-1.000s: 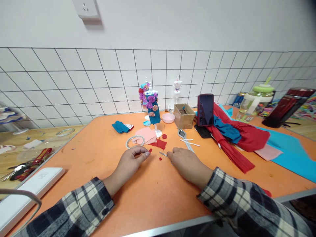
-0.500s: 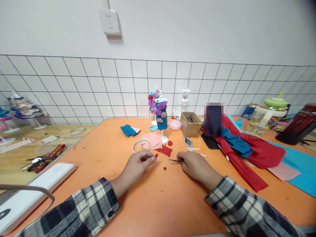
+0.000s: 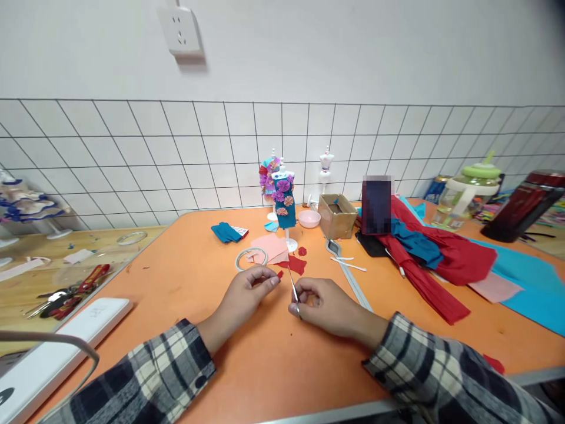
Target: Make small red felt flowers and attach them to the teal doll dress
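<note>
My left hand is closed in a pinch on a small red crepe paper piece, which pokes out past the fingertips. A slim pair of scissors is in my right hand, its thin tip pointing up and away from me; the handles are mostly covered by the fingers. Just beyond the hands lie a red crepe paper scrap, pink paper sheets and a tape roll. Behind them stands a small dress form in blue with purple and pink paper flowers.
A pink bowl, cardboard box and phone stand toward the back. Red crepe paper and blue sheets cover the right side, near a dark red flask. A white power bank sits left.
My right hand has moved left toward my left hand, and the scissors have swung from pointing left to pointing away from me. My left hand keeps its pinch. The view has shifted slightly.
</note>
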`<action>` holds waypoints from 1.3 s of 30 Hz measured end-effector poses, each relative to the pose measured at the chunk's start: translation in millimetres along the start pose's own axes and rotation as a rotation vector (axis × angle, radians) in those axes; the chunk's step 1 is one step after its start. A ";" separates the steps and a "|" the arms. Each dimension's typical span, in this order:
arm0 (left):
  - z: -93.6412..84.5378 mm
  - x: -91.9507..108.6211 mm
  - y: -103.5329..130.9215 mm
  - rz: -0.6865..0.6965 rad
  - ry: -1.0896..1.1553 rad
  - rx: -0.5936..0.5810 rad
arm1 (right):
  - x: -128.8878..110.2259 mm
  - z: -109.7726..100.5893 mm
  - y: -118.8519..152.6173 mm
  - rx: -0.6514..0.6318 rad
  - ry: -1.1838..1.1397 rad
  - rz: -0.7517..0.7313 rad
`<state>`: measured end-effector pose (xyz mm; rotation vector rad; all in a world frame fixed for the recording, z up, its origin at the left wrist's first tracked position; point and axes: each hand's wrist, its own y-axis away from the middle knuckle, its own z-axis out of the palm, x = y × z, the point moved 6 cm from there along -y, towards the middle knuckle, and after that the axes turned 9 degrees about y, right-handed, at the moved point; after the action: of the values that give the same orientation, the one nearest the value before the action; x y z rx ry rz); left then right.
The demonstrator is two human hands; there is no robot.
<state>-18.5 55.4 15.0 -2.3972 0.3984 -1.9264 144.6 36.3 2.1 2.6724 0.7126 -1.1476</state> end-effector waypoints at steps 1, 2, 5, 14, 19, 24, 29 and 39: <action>0.6 0.8 0.0 0.007 -0.002 -0.011 | -2.7 -0.7 1.5 0.004 0.022 0.000; 1.1 1.5 -0.1 0.013 -0.006 -0.021 | -4.6 -1.1 2.6 -0.002 0.043 -0.002; 2.6 1.7 0.1 0.010 -0.015 -0.048 | -7.4 -0.7 4.4 -0.048 0.099 -0.034; 12.0 4.7 3.4 0.025 -0.060 -0.153 | -7.3 0.0 3.9 -0.103 0.057 -0.103; 9.9 3.8 2.5 0.030 -0.087 -0.154 | 0.2 2.4 0.4 -0.124 -0.021 -0.053; 7.2 3.6 1.9 0.055 -0.070 -0.160 | 3.3 2.4 -1.4 -0.147 -0.105 -0.033; 8.7 4.9 2.2 0.017 -0.040 -0.190 | 1.6 3.9 0.3 -0.161 -0.081 -0.069; 7.5 -3.8 1.1 -0.045 -0.004 -0.206 | 2.1 6.3 0.4 -0.202 -0.080 -0.059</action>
<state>-12.2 54.3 9.5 -2.5542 0.5743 -1.9897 141.9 34.7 -3.8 2.4409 0.8501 -1.1236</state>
